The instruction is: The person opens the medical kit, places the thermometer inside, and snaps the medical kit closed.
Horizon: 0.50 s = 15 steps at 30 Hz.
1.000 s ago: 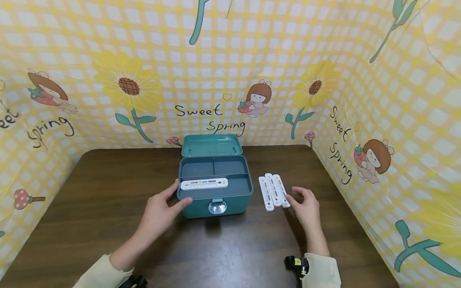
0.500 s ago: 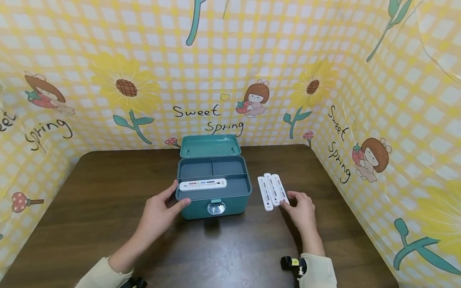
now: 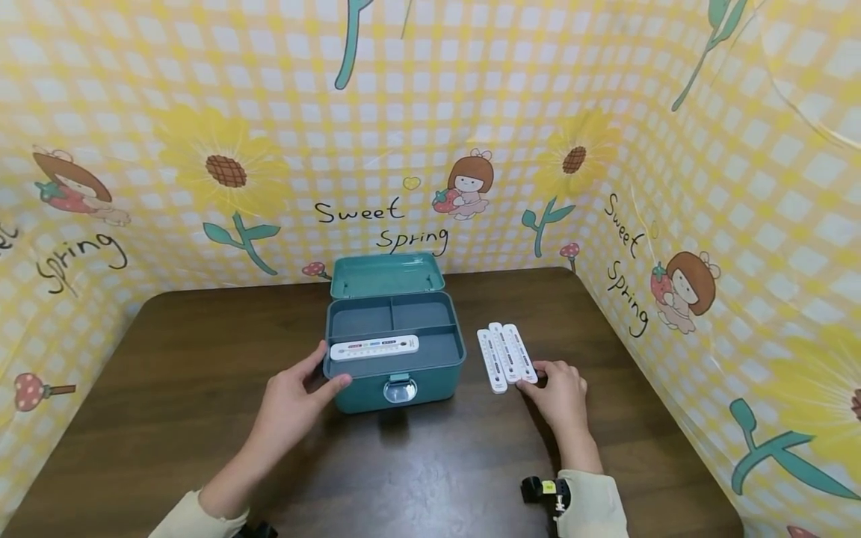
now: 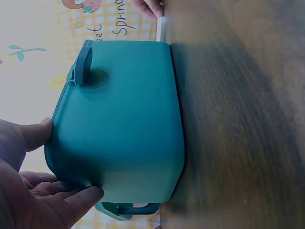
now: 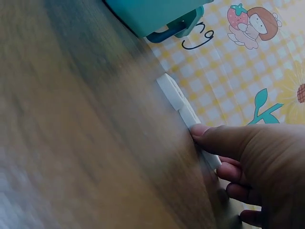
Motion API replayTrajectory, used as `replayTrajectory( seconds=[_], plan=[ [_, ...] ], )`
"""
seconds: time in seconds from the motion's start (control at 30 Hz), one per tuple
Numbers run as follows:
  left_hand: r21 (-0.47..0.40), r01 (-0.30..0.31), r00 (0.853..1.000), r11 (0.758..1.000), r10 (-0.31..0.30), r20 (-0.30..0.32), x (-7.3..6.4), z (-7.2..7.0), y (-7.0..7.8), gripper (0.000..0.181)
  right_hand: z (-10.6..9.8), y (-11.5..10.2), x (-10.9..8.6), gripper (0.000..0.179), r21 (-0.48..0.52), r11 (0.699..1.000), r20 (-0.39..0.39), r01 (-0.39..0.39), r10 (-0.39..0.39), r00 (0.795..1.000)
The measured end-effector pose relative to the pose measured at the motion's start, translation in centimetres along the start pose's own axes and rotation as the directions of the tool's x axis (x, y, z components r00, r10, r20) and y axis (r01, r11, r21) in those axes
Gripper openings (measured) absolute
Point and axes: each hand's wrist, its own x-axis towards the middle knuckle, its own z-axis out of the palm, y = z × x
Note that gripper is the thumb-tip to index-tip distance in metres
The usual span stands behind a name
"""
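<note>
Item: right-hand thermometer strip (image 3: pixel 519 353), white, flat on the table (image 3: pixel 417 478) to the right of the box; outermost of a row of three. My right hand (image 3: pixel 562 392) has it pinched at its near end, thumb at the end and forefinger on the outer edge. The thumb also sits close to the neighbour, and I cannot tell whether it touches.

Handling note: I judge it best to draw the thumb fully onto this one strip, tip up the near end first, then lift, so the next strip is not dragged.

Items: middle thermometer strip (image 3: pixel 503 353) and left thermometer strip (image 3: pixel 492 362), lying just beside it, the left one set slightly nearer me.

Item: teal storage box (image 3: pixel 430 386), upright, lid (image 3: pixel 387 276) folded back, clear latch (image 3: pixel 400 390) in front. Dark inner tray: two rear compartments, one long front compartment (image 3: pixel 437 349).

Item: fourth thermometer strip (image 3: pixel 374 347), printed face up, in the left part of the front compartment.

Item: my left hand (image 3: pixel 292 400), grasping the box's front left corner, thumb in front, fingers along the side. A light, steady hold should suffice.

Surround: yellow checked backdrop (image 3: pixel 377 142), lettered "Sweet Spring".
</note>
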Motion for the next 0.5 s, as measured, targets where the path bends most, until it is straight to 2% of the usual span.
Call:
replayTrajectory(
  seconds=[0.23, 0.5],
  plan=[
    [-0.012, 0.004, 1.0, 1.0, -0.004, -0.001, -0.13, 0.03, -0.11, 0.085, 0.21, -0.23, 0.14, 0.046, -0.038, 0.999, -0.005, -0.037, 0.037, 0.999],
    [-0.025, -0.008, 1.0, 1.0, 0.008, 0.003, -0.08, 0.16, -0.25, 0.084, 0.27, -0.34, 0.02, 0.037, -0.048, 0.993, -0.093, -0.11, 0.105, 0.99]
  ],
)
